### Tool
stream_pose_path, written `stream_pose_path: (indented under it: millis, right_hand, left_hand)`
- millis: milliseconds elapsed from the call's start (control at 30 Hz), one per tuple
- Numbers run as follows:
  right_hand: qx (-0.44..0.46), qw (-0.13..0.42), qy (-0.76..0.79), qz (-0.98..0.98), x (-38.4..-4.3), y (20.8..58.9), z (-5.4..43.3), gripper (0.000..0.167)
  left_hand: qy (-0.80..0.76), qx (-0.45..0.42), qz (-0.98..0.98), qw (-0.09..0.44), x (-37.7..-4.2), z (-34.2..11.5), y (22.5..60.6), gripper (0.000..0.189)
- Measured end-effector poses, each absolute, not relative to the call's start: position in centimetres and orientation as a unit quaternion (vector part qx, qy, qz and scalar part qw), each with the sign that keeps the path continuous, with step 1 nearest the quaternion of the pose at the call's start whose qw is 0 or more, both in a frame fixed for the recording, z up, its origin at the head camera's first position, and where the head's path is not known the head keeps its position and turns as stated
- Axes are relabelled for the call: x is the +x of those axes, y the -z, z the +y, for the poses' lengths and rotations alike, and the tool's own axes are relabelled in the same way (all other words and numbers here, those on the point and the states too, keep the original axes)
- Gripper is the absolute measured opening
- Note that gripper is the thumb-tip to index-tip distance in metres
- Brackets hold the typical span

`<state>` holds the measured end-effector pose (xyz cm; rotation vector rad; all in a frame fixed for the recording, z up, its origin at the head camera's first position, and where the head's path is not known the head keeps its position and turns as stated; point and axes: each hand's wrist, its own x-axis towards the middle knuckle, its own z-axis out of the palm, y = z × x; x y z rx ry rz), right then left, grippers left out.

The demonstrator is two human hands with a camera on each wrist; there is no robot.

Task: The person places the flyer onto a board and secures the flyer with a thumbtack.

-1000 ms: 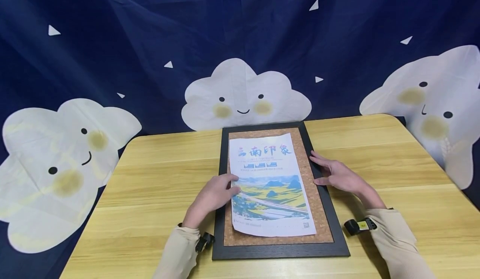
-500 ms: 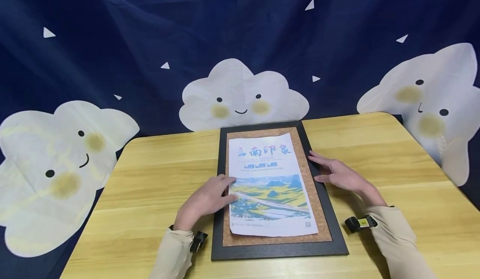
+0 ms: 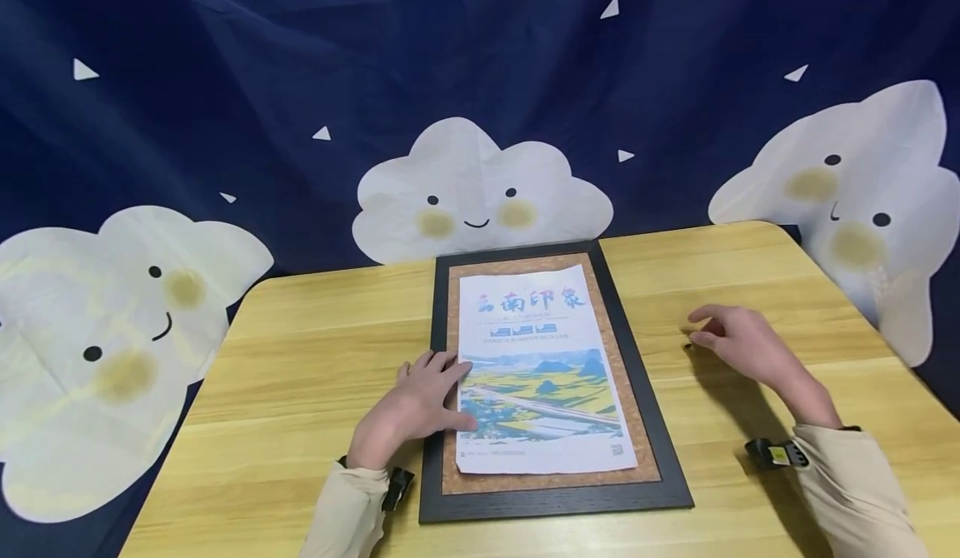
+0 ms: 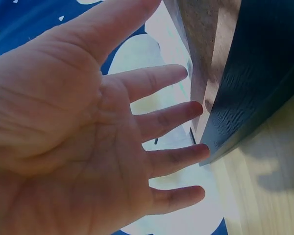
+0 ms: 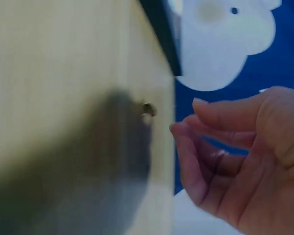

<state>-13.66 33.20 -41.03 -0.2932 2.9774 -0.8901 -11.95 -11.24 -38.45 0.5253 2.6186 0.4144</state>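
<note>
A printed poster (image 3: pixel 543 308) with Chinese lettering and a blue and yellow landscape lies on the cork face (image 3: pixel 551 485) of a black-framed board (image 3: pixel 551 504). My left hand (image 3: pixel 412 408) lies across the board's left side, its thumb and index fingertip on the poster's left edge. The left wrist view has its fingers spread straight beside the black frame. Right of the board, my right hand (image 3: pixel 742 346) hovers over the table with loosely bent fingers, thumb and fingertips apart with nothing visible between them. Just below those fingertips shows a small dark spot (image 5: pixel 148 109) on the wood.
The board stands on a light wooden table (image 3: pixel 315 333), its far edge close to the table's back edge. Behind hangs a dark blue cloth (image 3: pixel 300 58) with smiling white clouds. Each wrist wears a small black camera (image 3: pixel 772 455).
My right hand has left the board's right frame and moved right over the table. My left hand has slid slightly down and spread its fingers along the poster's edge.
</note>
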Motion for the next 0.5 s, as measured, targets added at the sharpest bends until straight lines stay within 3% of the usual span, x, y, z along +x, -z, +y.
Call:
stream_pose_path:
  millis: [200, 500]
  right_hand:
    - [-0.067, 0.044, 0.270, 0.959, -14.1, 42.2, 33.0, 0.017]
    - [-0.074, 0.042, 0.257, 0.963, -14.1, 42.6, 32.3, 0.010]
  left_hand:
    - [-0.157, 0.188, 0.941, 0.233, -11.7, -11.2, 38.9, 0.087]
    - [-0.144, 0.201, 0.940, 0.233, -11.7, -11.2, 39.0, 0.097]
